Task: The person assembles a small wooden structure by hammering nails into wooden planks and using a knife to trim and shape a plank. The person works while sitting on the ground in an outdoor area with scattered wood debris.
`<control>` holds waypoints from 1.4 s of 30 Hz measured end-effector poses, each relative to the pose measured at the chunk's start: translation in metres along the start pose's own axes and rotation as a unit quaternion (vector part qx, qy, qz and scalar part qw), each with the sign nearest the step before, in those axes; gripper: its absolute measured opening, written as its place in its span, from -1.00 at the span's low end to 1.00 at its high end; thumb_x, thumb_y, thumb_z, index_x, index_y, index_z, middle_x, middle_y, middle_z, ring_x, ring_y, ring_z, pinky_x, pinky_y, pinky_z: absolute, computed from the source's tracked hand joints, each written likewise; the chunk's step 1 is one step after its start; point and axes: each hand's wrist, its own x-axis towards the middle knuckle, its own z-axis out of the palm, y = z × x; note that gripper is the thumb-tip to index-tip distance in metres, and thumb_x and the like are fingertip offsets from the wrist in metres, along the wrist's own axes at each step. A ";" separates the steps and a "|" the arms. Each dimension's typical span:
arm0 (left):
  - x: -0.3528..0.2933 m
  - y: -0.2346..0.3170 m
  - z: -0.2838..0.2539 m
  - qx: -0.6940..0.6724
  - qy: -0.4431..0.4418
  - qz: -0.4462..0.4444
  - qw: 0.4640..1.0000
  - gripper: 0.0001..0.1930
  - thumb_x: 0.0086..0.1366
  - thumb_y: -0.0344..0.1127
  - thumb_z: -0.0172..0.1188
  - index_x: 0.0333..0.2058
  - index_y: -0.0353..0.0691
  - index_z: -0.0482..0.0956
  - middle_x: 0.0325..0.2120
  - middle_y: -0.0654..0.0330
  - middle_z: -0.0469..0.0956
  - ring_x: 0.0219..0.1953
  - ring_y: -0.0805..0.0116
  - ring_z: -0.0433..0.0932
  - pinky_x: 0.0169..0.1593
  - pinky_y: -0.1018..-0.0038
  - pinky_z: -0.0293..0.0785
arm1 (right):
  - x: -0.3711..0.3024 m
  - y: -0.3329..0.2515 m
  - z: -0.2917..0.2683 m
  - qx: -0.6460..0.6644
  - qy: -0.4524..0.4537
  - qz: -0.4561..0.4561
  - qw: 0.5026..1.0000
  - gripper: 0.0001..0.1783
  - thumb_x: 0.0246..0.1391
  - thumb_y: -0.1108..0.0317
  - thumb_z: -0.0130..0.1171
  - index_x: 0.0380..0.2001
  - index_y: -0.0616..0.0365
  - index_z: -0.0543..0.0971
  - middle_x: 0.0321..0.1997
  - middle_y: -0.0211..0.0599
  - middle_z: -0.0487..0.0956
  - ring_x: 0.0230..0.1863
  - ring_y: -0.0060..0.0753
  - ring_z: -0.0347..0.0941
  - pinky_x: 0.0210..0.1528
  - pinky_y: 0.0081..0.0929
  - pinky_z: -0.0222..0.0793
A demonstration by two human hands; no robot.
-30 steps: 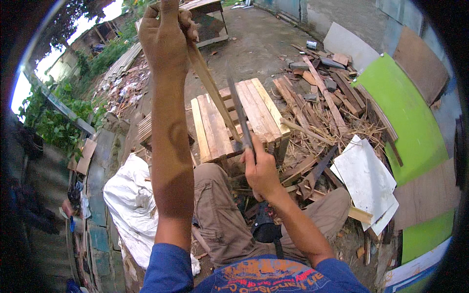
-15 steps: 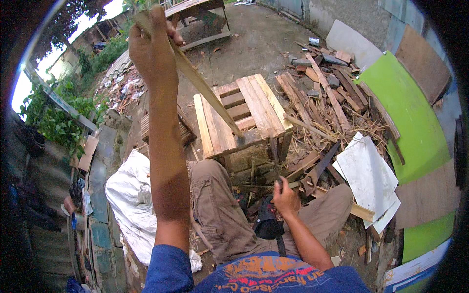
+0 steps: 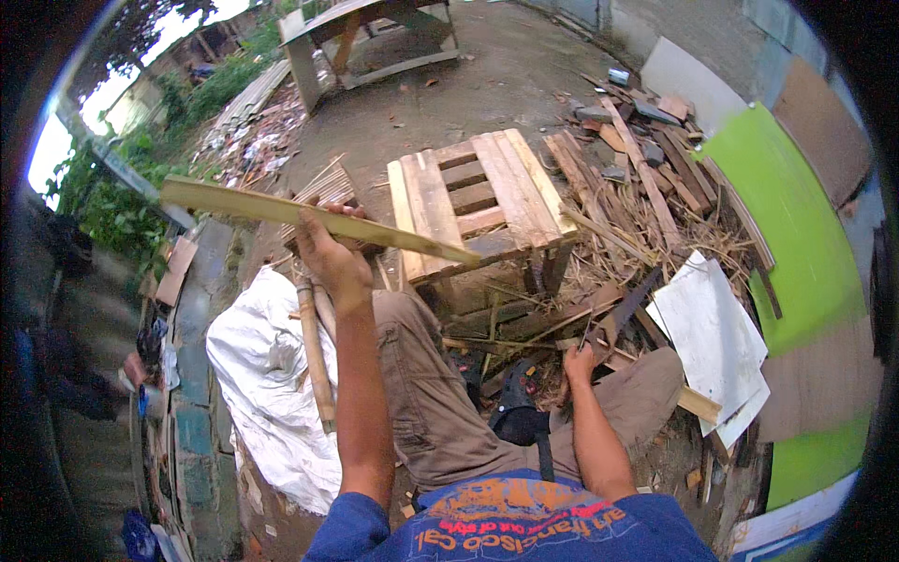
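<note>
My left hand [image 3: 330,258] grips a long pale wooden slat [image 3: 234,201], held almost level across the left side of a small wooden pallet stand [image 3: 478,192] in front of my knees. My right hand [image 3: 579,362] is low by my right knee, closed on the handle of a dark-bladed chopping knife [image 3: 629,304] whose blade points up and to the right over the wood scraps. The slat's right tip reaches over the stand's near edge.
A white sack [image 3: 267,375] with a few bamboo sticks [image 3: 314,356] lies at my left. Scrap wood [image 3: 646,178] is piled at the right, with white sheets [image 3: 712,337] and a green board [image 3: 796,234]. A wooden table [image 3: 365,37] stands at the back.
My left hand brought the slat down from upright to nearly level and swung it left. My right hand dropped with the knife from the stand to beside my right knee.
</note>
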 end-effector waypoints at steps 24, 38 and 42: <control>-0.186 -0.054 -0.002 0.267 -0.187 -0.199 0.924 -0.69 0.41 -0.39 0.13 0.08 -0.36 0.52 -0.19 0.25 0.60 -0.20 0.54 0.51 -0.13 0.55 0.47 | -0.071 -0.318 -0.123 0.334 -0.035 -0.385 0.860 -0.82 0.19 0.36 0.30 -0.30 0.30 0.61 -0.45 -0.44 0.56 -0.40 -0.69 0.43 -0.33 -0.64 0.38; -0.184 -0.070 -0.023 0.117 -0.090 -0.334 0.931 -0.69 0.43 -0.36 0.10 0.07 -0.35 0.53 -0.31 0.21 0.57 -0.33 0.48 0.57 -0.26 0.42 0.69 | -0.067 -0.265 -0.118 0.327 -0.093 -0.248 0.907 -0.78 0.23 0.28 0.26 -0.29 0.26 0.62 -0.42 -0.43 0.59 -0.37 -0.63 0.46 -0.27 -0.58 0.38; -0.197 -0.075 -0.018 0.128 -0.090 -0.328 0.932 -0.68 0.41 -0.35 0.17 0.08 -0.32 0.56 -0.20 0.28 0.59 -0.28 0.59 0.52 -0.24 0.58 0.53 | -0.077 -0.275 -0.104 0.317 -0.071 -0.330 0.886 -0.80 0.19 0.31 0.31 -0.30 0.25 0.62 -0.40 -0.46 0.57 -0.38 -0.71 0.45 -0.34 -0.66 0.38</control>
